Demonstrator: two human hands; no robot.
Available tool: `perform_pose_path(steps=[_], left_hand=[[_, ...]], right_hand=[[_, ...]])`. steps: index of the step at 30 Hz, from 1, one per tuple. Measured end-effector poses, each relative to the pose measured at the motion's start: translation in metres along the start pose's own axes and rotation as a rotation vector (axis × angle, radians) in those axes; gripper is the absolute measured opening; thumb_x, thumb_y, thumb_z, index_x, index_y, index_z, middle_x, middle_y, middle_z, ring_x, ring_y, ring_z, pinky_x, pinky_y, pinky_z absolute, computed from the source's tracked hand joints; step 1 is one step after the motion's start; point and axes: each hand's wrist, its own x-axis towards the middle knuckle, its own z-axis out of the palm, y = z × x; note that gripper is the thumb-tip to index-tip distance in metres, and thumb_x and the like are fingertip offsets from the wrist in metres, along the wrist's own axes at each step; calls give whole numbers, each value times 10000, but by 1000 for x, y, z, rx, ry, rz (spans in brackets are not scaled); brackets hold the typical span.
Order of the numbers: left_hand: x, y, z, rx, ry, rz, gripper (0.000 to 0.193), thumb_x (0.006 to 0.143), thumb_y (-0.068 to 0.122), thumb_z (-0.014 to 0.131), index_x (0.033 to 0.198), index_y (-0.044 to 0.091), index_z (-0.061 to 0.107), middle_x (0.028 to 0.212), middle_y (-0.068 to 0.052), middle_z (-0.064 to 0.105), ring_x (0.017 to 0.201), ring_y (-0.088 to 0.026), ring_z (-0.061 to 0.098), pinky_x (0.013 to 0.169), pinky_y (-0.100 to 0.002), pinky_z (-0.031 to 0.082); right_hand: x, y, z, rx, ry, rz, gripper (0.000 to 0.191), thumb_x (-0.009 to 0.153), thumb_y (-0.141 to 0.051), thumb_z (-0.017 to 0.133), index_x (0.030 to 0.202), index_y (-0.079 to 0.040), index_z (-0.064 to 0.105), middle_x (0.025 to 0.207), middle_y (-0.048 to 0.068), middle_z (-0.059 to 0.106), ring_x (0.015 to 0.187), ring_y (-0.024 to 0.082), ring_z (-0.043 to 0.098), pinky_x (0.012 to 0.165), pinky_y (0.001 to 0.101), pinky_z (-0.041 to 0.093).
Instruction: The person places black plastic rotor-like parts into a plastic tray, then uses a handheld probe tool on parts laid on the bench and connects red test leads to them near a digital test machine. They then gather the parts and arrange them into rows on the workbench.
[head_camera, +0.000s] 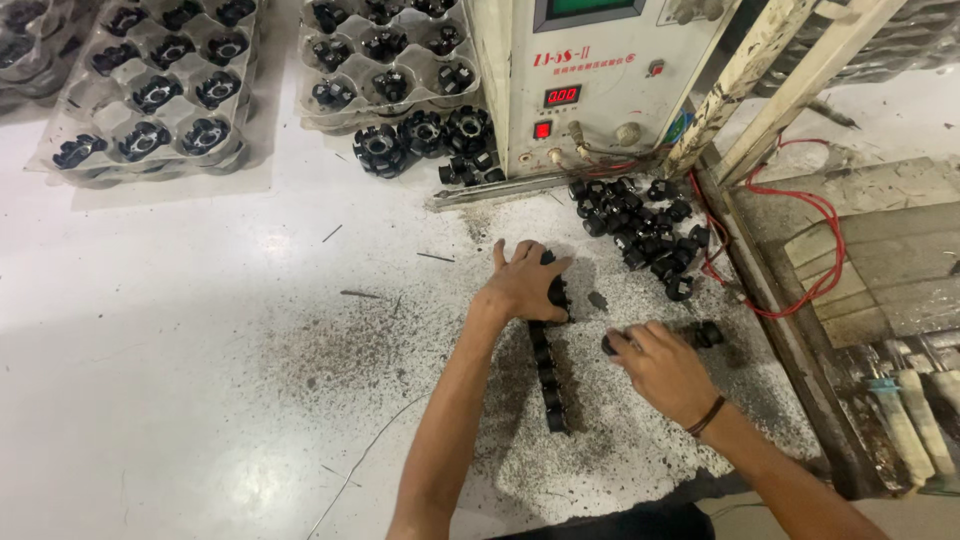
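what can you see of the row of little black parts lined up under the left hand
The row of black parts is a single line of small dark pieces, plastic by the look, set end to end on the speckled white table. It runs from the left hand, which covers its far end, down toward the person. The pieces look alike, though their detail is too small to make out. The right hand is beside the row, apart from it, pinching a similar black piece.
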Motion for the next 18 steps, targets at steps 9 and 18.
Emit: perform_pose_path(steps=[9,18], left_hand=[[4,-3,9,-44,-38,-28,989,631,535,801,1526,283,461,1564,-212,362,1558,-393,173,1231,-716,52],[8,-7,14,-14,-2,13,1084,657,622,808,1577,333,314,1604,-242,275,1532,-431,131,1171,-761,23]], right_hand=[[32,-25,27,294,108,189,184,905,-216,730,897,-43,793,733,86,718,617,231,655,607,372,523],[77,-10,9,147,-155,303,381,997,-388,561,811,-123,763,735,74,738,593,194,701,639,346,567]])
